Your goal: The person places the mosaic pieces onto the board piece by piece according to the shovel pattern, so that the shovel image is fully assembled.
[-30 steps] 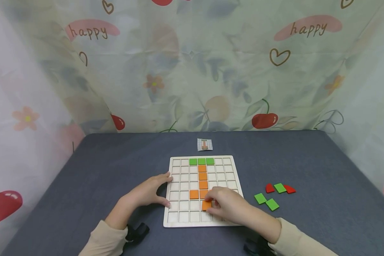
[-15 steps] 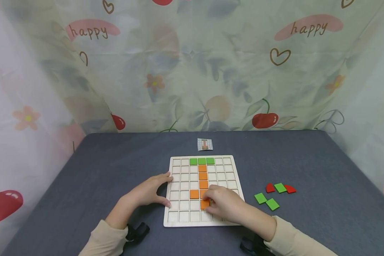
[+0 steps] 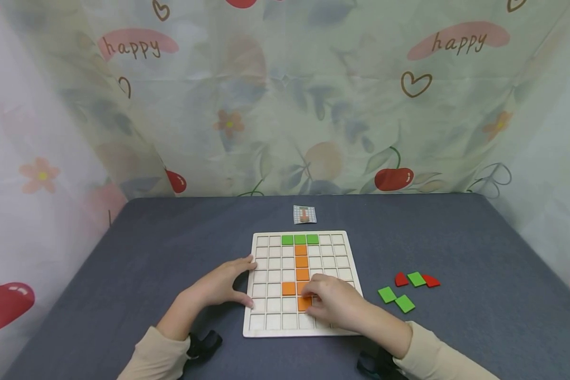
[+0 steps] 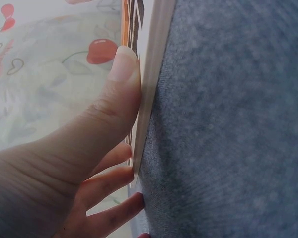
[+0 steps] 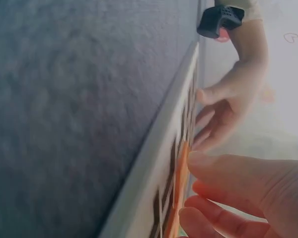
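A white grid board (image 3: pixel 266 330) lies on the dark cloth. Three green tiles (image 3: pixel 300 239) sit in its far row, and a column of orange tiles (image 3: pixel 301 262) runs down from them, with one more beside it on the left. My right hand (image 3: pixel 339 302) has thumb and fingertips at the nearest orange tile (image 3: pixel 304 304), which lies in or over a cell below that column; the hand covers part of it. In the right wrist view the thumb touches an orange tile (image 5: pixel 181 171). My left hand (image 3: pixel 218 285) rests its thumb and fingers spread along the board's left edge.
Right of the board lie several loose pieces: green tiles (image 3: pixel 405 303) and two red curved-edged pieces (image 3: pixel 430 281). A small picture card (image 3: pixel 304 215) lies beyond the board's far edge. A patterned curtain (image 3: pixel 285 105) hangs behind the table (image 3: pixel 171 237).
My right hand has shifted slightly left with the nearest orange tile, which has straightened and now lines up under the orange column. My left hand has not moved.
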